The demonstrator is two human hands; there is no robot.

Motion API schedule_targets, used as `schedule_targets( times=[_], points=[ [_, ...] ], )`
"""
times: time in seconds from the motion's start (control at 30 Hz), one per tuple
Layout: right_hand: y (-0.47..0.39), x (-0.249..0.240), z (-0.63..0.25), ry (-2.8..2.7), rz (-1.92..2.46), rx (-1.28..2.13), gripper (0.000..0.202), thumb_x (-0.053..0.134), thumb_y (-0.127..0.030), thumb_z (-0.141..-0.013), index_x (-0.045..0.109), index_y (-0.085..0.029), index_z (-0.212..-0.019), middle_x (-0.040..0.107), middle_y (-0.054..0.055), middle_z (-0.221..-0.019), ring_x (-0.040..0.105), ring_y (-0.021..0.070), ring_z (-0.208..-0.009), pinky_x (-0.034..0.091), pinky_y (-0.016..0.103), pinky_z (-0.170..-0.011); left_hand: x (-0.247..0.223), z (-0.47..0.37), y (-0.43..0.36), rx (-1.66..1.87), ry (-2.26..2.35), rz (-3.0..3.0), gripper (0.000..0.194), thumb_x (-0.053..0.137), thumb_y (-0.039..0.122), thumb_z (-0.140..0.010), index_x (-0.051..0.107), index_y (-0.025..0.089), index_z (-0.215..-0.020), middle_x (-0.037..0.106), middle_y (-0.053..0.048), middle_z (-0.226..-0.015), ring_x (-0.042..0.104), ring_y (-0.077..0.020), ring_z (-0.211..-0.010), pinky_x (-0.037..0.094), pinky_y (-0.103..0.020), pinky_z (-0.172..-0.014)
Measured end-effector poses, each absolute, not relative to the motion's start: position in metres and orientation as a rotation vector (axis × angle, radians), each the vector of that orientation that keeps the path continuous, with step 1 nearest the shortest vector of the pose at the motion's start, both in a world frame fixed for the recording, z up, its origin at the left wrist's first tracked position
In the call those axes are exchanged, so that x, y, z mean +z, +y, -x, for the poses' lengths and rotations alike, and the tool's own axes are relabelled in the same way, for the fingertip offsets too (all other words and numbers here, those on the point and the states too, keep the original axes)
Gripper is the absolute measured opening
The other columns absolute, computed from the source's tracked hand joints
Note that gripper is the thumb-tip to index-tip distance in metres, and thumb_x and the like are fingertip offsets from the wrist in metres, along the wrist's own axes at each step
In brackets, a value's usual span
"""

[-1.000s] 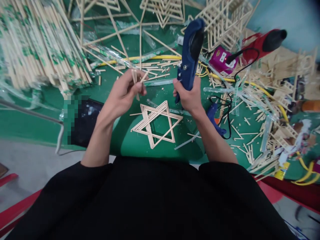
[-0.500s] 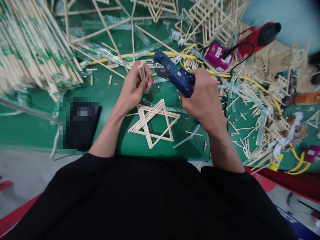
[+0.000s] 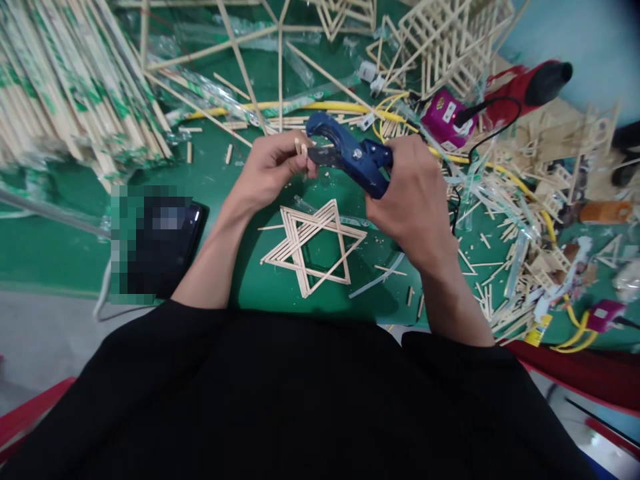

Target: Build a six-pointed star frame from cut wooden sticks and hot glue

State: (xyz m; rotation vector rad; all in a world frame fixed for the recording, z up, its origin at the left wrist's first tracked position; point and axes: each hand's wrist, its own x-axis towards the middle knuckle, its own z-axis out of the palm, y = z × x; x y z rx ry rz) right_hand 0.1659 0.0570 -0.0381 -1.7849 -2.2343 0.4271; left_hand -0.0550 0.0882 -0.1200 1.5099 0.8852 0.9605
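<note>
My left hand pinches short wooden sticks between thumb and fingers, their ends poking up. In my right hand is a blue pipe cutter, gripped by its handles. Its jaws are apart, and its dark blade reaches up to the sticks at my left fingertips; whether it touches them I cannot tell. Below both hands a star-shaped frame of thin wooden sticks lies flat on the green table, several sticks lying side by side along parts of it.
A large heap of wrapped wooden sticks fills the back left. Near my left forearm lies a black device. Behind are stick frames, a yellow cable, a purple power socket and a red-and-black tool. Stick scraps litter the right.
The blade and my left hand have come together. The sticks in my left hand now point up at a different angle beside the blade. The whole view has shifted slightly.
</note>
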Motion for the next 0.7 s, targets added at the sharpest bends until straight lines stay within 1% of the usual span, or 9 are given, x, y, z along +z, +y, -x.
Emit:
schedule_targets(
  times=[0.13, 0.23, 0.3, 0.33, 0.4, 0.47, 0.57, 0.7],
  points=[
    [0.059, -0.036, -0.165, -2.286, 1.738, 0.366, 0.027, 0.066, -0.027, -0.081, 0.054, -0.022, -0.105, 0.060, 0.012, -0.107, 0.060, 0.0357, -0.111, 0.047, 0.059, -0.098, -0.107, 0.058, 0.087, 0.907, 0.877, -1.435, 0.035, 0.066, 0.057, -0.086, 0.064, 0.024, -0.076, 0.072, -0.003, -0.081, 0.064, -0.0168, -0.078, 0.054, -0.037, -0.081],
    [0.060, -0.032, -0.164, -2.363, 1.732, 0.284, 0.027, 0.060, -0.025, -0.081, 0.055, -0.017, -0.107, 0.059, 0.013, -0.107, 0.061, 0.0371, -0.110, 0.049, 0.060, -0.094, -0.102, 0.062, 0.085, 0.950, 0.883, -1.458, 0.021, 0.067, 0.041, -0.087, 0.069, 0.024, -0.074, 0.073, -0.002, -0.078, 0.065, -0.0172, -0.074, 0.053, -0.036, -0.075],
    [0.061, -0.029, -0.165, -2.394, 1.742, 0.265, 0.027, 0.059, -0.024, -0.082, 0.056, -0.015, -0.107, 0.059, 0.014, -0.107, 0.061, 0.0379, -0.110, 0.049, 0.060, -0.093, -0.100, 0.064, 0.084, 0.986, 0.864, -1.474, 0.017, 0.067, 0.032, -0.087, 0.072, 0.024, -0.073, 0.073, -0.001, -0.075, 0.064, -0.0166, -0.070, 0.052, -0.036, -0.071],
    [0.061, -0.028, -0.165, -2.397, 1.733, 0.274, 0.025, 0.059, -0.025, -0.083, 0.056, -0.017, -0.107, 0.058, 0.014, -0.106, 0.061, 0.0374, -0.110, 0.049, 0.060, -0.093, -0.099, 0.065, 0.083, 0.979, 0.861, -1.475, 0.016, 0.067, 0.030, -0.087, 0.072, 0.024, -0.073, 0.073, -0.001, -0.075, 0.064, -0.0166, -0.070, 0.052, -0.036, -0.071],
    [0.063, -0.027, -0.167, -2.390, 1.689, 0.302, 0.021, 0.062, -0.027, -0.084, 0.057, -0.022, -0.104, 0.059, 0.011, -0.105, 0.061, 0.0354, -0.109, 0.048, 0.060, -0.095, -0.098, 0.067, 0.083, 0.931, 0.869, -1.468, 0.014, 0.068, 0.029, -0.086, 0.073, 0.024, -0.074, 0.073, -0.001, -0.075, 0.066, -0.0174, -0.072, 0.053, -0.036, -0.072],
    [0.064, -0.026, -0.167, -2.401, 1.650, 0.304, 0.020, 0.063, -0.027, -0.084, 0.056, -0.024, -0.102, 0.060, 0.010, -0.105, 0.060, 0.0347, -0.108, 0.048, 0.060, -0.095, -0.097, 0.068, 0.084, 0.862, 0.895, -1.470, 0.015, 0.068, 0.032, -0.085, 0.073, 0.024, -0.074, 0.073, -0.001, -0.075, 0.067, -0.0184, -0.074, 0.054, -0.037, -0.073],
    [0.066, -0.025, -0.166, -2.459, 1.673, 0.274, 0.023, 0.061, -0.021, -0.082, 0.055, -0.021, -0.104, 0.060, 0.011, -0.106, 0.061, 0.0360, -0.109, 0.048, 0.060, -0.095, -0.095, 0.068, 0.085, 0.796, 0.927, -1.485, 0.018, 0.067, 0.037, -0.083, 0.073, 0.023, -0.074, 0.075, -0.002, -0.077, 0.067, -0.0195, -0.075, 0.054, -0.038, -0.075],
    [0.067, -0.023, -0.161, -2.531, 1.693, 0.224, 0.026, 0.055, -0.015, -0.079, 0.055, -0.017, -0.105, 0.060, 0.014, -0.107, 0.060, 0.0380, -0.112, 0.048, 0.060, -0.094, -0.092, 0.068, 0.087, 0.713, 0.907, -1.480, 0.018, 0.066, 0.038, -0.080, 0.073, 0.023, -0.072, 0.076, -0.004, -0.079, 0.069, -0.0213, -0.078, 0.055, -0.041, -0.079]
  ],
)
